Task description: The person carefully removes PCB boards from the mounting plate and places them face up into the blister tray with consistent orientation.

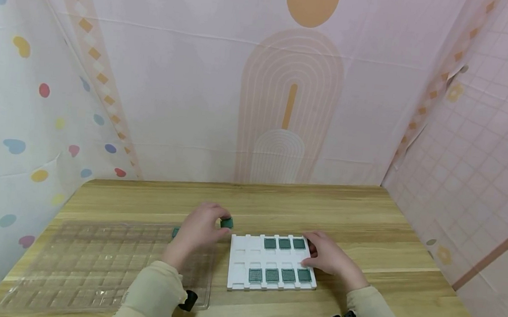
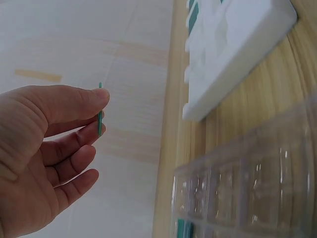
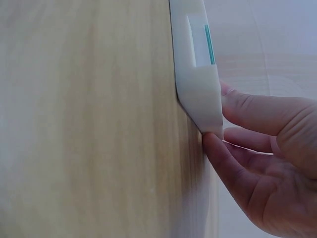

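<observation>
Between thumb and fingertips, my left hand [image 1: 196, 231] pinches a small square green circuit board [image 1: 227, 223]. The left wrist view shows that board [image 2: 100, 124] edge-on, with the other fingers loosely bent. It is held just off the back left corner of a white foam tray [image 1: 246, 253]. My right hand [image 1: 328, 256] grips the tray's right end, thumb on the top side and fingertips at the lower edge, as the right wrist view shows. Several green boards [image 1: 271, 275] lie in the tray's front row, and three boards [image 1: 284, 244] in its back row at the right; slots at the left are bare.
On the left of the wooden table [image 1: 268, 316] lies a clear plastic compartment tray [image 1: 93, 260], partly under my left forearm. One green board [image 1: 175, 231] shows near its back right corner. Patterned cloth [image 1: 187, 98] hangs behind the table and along both sides.
</observation>
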### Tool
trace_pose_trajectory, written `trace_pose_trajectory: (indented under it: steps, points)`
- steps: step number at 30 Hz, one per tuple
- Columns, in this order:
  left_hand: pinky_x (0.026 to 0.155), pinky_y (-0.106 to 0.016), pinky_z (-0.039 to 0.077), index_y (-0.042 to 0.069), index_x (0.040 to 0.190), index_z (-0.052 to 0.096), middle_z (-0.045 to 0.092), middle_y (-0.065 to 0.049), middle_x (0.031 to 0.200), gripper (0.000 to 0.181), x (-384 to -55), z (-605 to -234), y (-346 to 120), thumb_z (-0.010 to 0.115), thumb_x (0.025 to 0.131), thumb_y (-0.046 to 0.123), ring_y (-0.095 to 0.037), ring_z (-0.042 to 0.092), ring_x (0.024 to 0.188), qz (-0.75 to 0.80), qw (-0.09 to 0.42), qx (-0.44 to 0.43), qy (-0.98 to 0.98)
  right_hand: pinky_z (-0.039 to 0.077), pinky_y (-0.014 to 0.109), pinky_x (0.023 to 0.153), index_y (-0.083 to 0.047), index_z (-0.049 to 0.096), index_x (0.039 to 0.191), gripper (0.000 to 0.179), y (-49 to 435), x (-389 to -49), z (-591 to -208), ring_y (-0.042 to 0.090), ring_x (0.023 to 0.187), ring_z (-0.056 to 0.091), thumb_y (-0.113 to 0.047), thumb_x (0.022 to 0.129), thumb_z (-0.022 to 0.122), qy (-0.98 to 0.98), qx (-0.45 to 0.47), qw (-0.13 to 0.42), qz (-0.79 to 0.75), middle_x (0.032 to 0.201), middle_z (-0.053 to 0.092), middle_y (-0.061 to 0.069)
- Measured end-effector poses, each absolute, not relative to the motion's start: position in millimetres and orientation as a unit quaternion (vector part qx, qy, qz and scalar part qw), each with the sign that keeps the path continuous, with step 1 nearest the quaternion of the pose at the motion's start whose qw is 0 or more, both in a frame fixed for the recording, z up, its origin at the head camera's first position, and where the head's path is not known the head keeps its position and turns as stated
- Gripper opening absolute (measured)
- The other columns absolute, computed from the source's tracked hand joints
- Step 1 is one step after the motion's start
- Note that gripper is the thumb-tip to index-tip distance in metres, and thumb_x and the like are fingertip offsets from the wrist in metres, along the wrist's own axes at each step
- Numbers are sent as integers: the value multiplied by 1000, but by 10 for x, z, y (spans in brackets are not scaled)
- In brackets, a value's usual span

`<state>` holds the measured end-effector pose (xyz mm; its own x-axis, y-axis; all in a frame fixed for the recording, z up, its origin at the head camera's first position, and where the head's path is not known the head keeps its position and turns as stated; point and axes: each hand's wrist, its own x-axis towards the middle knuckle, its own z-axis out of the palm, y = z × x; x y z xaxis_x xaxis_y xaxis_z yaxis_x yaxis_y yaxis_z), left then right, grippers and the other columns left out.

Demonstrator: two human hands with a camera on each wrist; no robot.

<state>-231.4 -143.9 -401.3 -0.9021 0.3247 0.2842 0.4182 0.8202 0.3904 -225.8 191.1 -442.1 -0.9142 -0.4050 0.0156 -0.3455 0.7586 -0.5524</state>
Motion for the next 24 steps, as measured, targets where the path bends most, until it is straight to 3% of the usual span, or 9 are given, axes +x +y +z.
trace_pose_trajectory:
  steps: [24]
  points:
    - [80, -44, 52, 6, 92, 74, 67, -7, 96, 18, -2407, -4080, -1720, 82, 78, 12, -28, 59, 93, -179, 98, -198, -959, 51, 38, 83, 10, 50, 137, 70, 1910, -2270, -4431, 19, 94, 58, -8, 78, 84, 935, -196, 53, -290, 122, 55, 18]
